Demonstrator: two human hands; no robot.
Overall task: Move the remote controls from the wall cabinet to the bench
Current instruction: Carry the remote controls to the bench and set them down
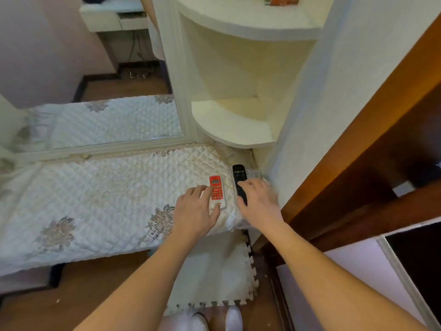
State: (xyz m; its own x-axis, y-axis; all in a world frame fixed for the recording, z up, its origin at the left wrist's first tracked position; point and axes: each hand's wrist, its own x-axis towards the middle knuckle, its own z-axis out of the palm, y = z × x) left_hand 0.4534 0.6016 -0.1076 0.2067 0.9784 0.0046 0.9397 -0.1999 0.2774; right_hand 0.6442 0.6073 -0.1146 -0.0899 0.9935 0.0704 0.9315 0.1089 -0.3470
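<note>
Both remotes lie flat on the bench [107, 187], on its quilted cover, at the end that sits directly below the wall cabinet [238, 125]. The red-and-white remote [217, 191] is the farther of the two from the cabinet's side panel; the black remote [239, 181] lies just beside it, closer to that panel and near the bench's edge. The left hand [195, 211] rests over the red-and-white remote with fingers spread and loose, thumb at its near end, so it looks released or about to let go rather than clamped. The right hand [259, 201] covers the lower half of the black remote, fingers draped across it; whether it grips or only rests there I cannot tell. The cabinet's lower shelf shows nothing on it, so the step in hand seems to be the set-down. To finish it well, lift each hand straight up without dragging, since the soft cover could let a remote slide, and nudge the black one away from the bench edge below the cabinet before leaving it
</note>
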